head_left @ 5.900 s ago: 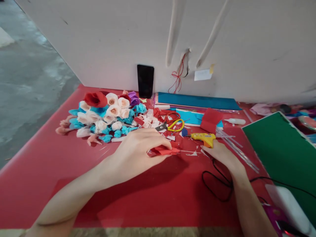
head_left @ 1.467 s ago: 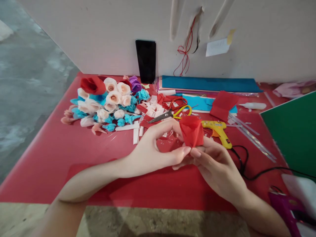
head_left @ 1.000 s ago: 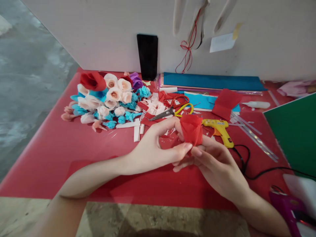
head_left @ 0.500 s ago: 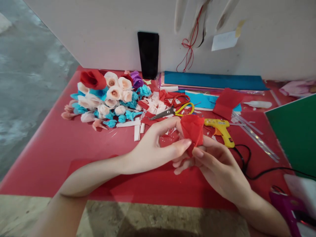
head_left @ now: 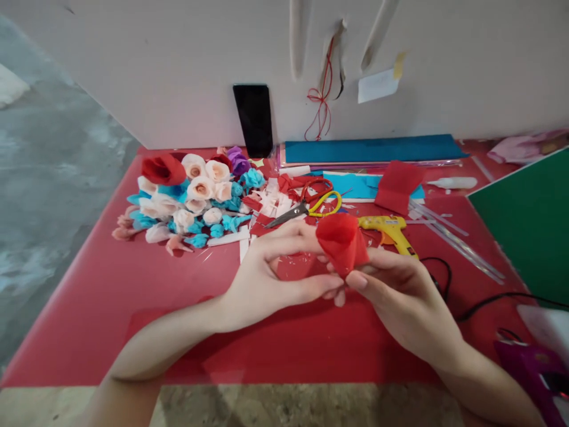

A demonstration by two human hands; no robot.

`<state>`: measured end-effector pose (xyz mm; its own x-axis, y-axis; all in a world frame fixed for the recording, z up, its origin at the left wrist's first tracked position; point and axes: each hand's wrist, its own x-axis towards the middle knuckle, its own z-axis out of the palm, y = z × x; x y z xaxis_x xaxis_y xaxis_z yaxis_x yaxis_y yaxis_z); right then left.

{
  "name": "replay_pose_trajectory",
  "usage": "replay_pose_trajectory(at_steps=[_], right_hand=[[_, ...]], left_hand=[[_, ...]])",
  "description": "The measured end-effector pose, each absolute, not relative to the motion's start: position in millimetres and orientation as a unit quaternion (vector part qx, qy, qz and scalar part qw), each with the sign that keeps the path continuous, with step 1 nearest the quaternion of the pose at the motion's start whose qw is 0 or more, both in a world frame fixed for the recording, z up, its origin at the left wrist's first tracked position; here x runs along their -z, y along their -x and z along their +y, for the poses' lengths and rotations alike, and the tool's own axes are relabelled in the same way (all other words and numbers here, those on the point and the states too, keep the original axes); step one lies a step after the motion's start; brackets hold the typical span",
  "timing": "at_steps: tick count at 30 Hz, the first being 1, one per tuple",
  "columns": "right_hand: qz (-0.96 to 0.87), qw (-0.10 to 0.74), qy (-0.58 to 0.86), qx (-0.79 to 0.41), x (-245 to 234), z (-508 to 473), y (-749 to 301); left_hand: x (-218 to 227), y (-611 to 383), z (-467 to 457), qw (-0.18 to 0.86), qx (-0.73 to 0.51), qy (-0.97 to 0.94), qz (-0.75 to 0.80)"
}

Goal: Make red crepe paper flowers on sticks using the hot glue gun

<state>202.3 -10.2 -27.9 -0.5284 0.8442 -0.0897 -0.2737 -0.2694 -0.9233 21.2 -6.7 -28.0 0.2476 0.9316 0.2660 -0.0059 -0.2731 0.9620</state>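
Both my hands hold a rolled red paper flower [head_left: 341,240] just above the red table [head_left: 133,279]. My left hand [head_left: 275,267] pinches it from the left, thumb under and fingers curled over its top. My right hand [head_left: 400,296] grips its base from the right with thumb and fingers closed. Just behind the flower lies a yellow glue gun [head_left: 389,228], its black cord [head_left: 448,279] running right. Scissors [head_left: 306,207] with yellow and red handles rest behind my left hand.
A heap of finished paper flowers [head_left: 191,193] in white, blue, red and purple lies at the left. Paper scraps [head_left: 271,204], blue sheets [head_left: 373,149], a red folded piece [head_left: 398,187], glue sticks [head_left: 453,234], a green board [head_left: 528,219] and a black phone [head_left: 253,118] against the wall surround them.
Earlier my left hand pressed red paper on the table while my right touched the glue gun. Now both hold the rolled flower, which has tilted slightly since half a second ago.
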Motion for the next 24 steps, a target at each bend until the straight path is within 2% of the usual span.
replay_pose_trajectory(at_steps=[9,18,24], right_hand=[[-0.514,0.333,0.303,-0.731,16.0,-5.6,-208.4],[-0.483,0.321,0.267,-0.769,18.9,-4.5,-209.4],[-0.478,0.327,0.264,-0.772,19.4,-6.4,-209.3]], left_hand=[[34.2,-19.0,-6.5,0.504,-0.464,-0.653,0.324],[39.8,-24.2,-7.2,0.640,-0.427,-0.578,0.272],[45.5,-30.0,-8.8,0.662,-0.424,-0.545,0.293]])
